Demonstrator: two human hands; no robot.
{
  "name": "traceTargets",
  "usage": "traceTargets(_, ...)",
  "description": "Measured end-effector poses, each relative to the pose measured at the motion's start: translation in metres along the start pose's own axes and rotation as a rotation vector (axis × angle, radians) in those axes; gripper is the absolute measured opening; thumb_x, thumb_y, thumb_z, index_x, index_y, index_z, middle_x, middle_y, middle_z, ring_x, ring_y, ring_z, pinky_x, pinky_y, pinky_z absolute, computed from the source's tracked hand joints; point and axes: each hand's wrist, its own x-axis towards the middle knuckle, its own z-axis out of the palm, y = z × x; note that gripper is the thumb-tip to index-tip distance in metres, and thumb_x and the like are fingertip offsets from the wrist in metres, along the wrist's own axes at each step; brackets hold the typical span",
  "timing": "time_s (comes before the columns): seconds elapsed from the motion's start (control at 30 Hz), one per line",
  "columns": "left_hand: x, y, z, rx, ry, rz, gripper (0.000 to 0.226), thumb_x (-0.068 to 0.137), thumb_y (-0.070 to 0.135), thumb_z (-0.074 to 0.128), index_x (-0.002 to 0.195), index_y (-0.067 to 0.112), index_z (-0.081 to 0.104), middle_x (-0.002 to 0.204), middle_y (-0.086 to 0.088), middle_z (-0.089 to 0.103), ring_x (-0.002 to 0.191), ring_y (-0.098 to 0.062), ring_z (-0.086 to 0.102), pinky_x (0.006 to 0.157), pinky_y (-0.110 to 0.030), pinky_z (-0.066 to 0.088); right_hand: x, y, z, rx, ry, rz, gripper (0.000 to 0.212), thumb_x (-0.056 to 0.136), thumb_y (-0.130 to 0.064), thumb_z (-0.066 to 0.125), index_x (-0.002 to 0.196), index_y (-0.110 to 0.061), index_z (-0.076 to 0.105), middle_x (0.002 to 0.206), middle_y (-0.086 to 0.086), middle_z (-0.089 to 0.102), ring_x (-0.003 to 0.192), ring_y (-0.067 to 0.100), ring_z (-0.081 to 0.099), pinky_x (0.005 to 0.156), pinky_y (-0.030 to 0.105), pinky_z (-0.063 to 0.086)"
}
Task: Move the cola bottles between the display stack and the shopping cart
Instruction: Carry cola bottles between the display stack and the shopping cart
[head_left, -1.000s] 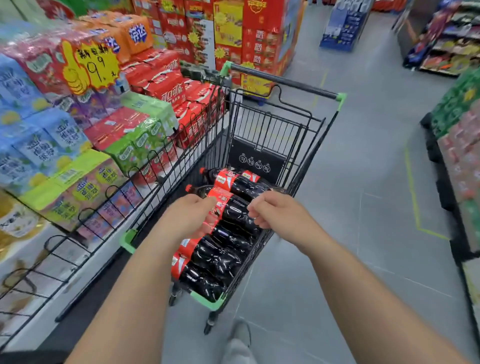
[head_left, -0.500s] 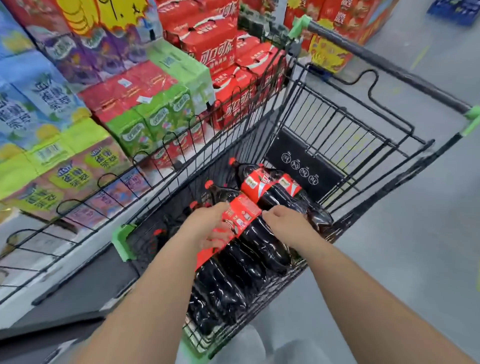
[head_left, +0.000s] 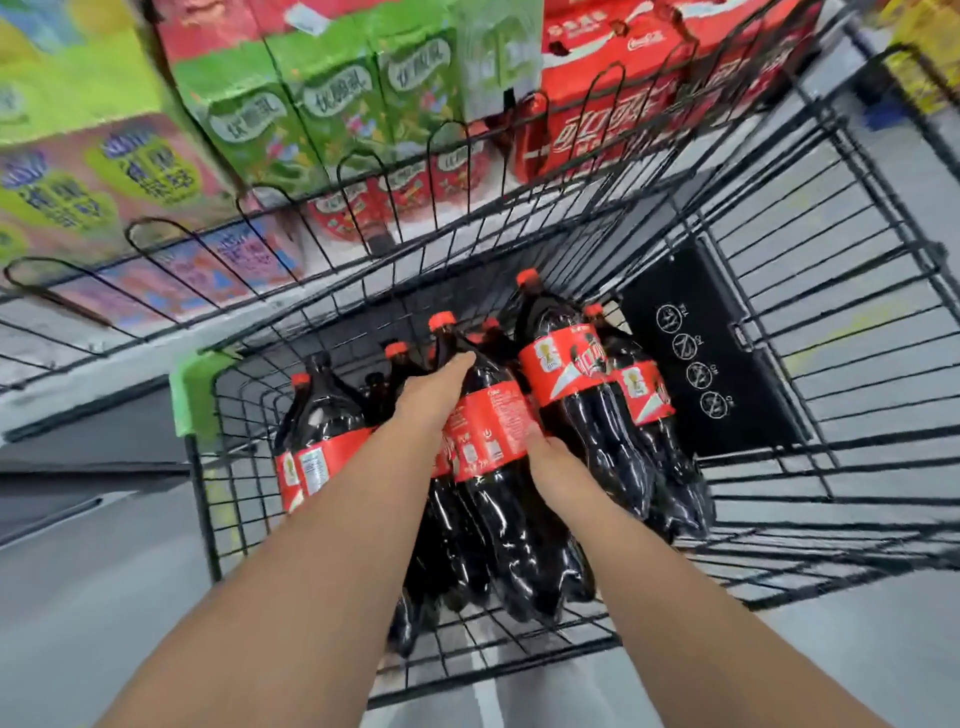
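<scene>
Left hand (head_left: 434, 395), right hand (head_left: 558, 467) grip cola bottle (head_left: 493, 431) in cart (head_left: 779, 364).

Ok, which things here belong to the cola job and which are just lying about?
Job: held cola bottle, gripped by left hand and right hand; other cola bottles; shopping cart; red cola cases.
Just there: green drink cartons; pink drink cartons; black warning panel.

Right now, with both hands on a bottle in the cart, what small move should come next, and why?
Probably lift that bottle straight up. The left hand grips its shoulder, the right hand its side, and it lies on other bottles inside the cart, so up looks free.
</scene>
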Motion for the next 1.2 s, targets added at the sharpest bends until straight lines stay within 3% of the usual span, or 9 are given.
traceTargets(0.13,0.015,-0.005,0.008,0.038,0.084,0.041,0.109,0.051,0.077,0.065,0.137,0.012,0.049,0.134,-0.012,0.057,0.120,-0.035,0.056,0.104,-0.048,0.045,0.021,0.006,-0.001,0.119,-0.062,0.050,0.075,0.091,-0.071,0.020,0.142,-0.020,0.044,0.141,0.006,0.048,0.127,0.026,0.045,0.097,0.035,0.032)
traceTargets(0.33,0.021,-0.019,0.006,-0.054,0.160,0.172,0.060,0.065,0.073,0.068,0.097,0.024,0.055,0.110,-0.005,0.067,0.099,-0.026,0.066,0.094,-0.047,0.052,0.026,0.014,-0.001,0.239,-0.098,0.073,0.074,0.087,-0.076,0.025,0.131,-0.025,0.055,0.137,0.005,0.053,0.121,0.023,0.049,0.106,0.040,0.032)
traceTargets(0.43,0.014,-0.030,0.007,-0.216,0.046,0.207,0.049,0.071,0.063,0.072,0.096,0.027,0.053,0.106,-0.004,0.069,0.093,-0.024,0.070,0.088,-0.048,0.056,0.022,0.017,-0.005,0.370,-0.129,0.053,0.055,0.090,-0.072,0.027,0.111,-0.034,0.061,0.124,0.000,0.058,0.101,0.015,0.052,0.095,0.035,0.033)
traceTargets(0.57,-0.002,-0.037,0.016,-0.307,-0.013,0.287,0.038,0.080,0.053,0.072,0.105,0.035,0.051,0.109,-0.003,0.068,0.090,-0.023,0.070,0.084,-0.046,0.058,0.018,0.016,-0.008,0.467,-0.176,0.018,0.062,0.088,-0.074,0.030,0.129,-0.034,0.054,0.133,-0.003,0.053,0.121,0.017,0.046,0.108,0.039,0.027)
traceTargets(0.7,-0.032,-0.027,0.018,-0.314,0.087,0.401,0.048,0.067,0.059,0.077,0.103,0.041,0.052,0.112,-0.002,0.066,0.091,-0.022,0.071,0.082,-0.045,0.060,0.008,0.004,-0.008,0.487,-0.117,-0.116,0.044,0.087,-0.074,0.032,0.087,-0.042,0.061,0.100,-0.015,0.064,0.095,0.003,0.055,0.093,0.032,0.036)
traceTargets(0.83,-0.071,-0.002,0.009,-0.350,0.125,0.554,0.055,0.053,0.061,0.077,0.103,0.043,0.061,0.111,0.007,0.070,0.103,-0.016,0.069,0.095,-0.047,0.053,-0.013,-0.027,-0.014,0.583,-0.080,-0.215,0.041,0.089,-0.070,0.035,0.088,-0.039,0.062,0.092,-0.013,0.069,0.087,0.003,0.062,0.072,0.024,0.042)
traceTargets(0.93,-0.106,0.026,0.001,-0.345,0.167,0.681,0.049,0.055,0.055,0.079,0.100,0.040,0.066,0.100,0.018,0.073,0.099,-0.008,0.070,0.096,-0.042,0.054,-0.033,-0.056,-0.018,0.690,-0.098,-0.296,0.049,0.090,-0.068,0.037,0.089,-0.031,0.069,0.093,-0.006,0.075,0.091,0.010,0.068,0.085,0.030,0.050)
traceTargets(1.03,-0.149,0.054,-0.014,-0.354,0.193,0.791,0.056,0.055,0.053,0.080,0.105,0.034,0.065,0.107,0.007,0.073,0.101,-0.016,0.070,0.095,-0.045,0.054,-0.060,-0.090,-0.025,0.732,-0.136,-0.418,0.054,0.085,-0.072,0.039,0.082,-0.032,0.075,0.087,-0.008,0.077,0.089,0.013,0.070,0.089,0.035,0.050)
traceTargets(1.2,-0.224,0.087,-0.051,-0.349,0.356,0.985,0.053,0.056,0.058,0.076,0.104,0.040,0.061,0.110,0.012,0.068,0.102,-0.006,0.067,0.090,-0.030,0.054,-0.131,-0.155,-0.037,0.752,-0.217,-0.630,0.055,0.058,-0.079,0.049,0.078,-0.035,0.077,0.092,-0.006,0.076,0.096,0.018,0.069,0.097,0.042,0.049)
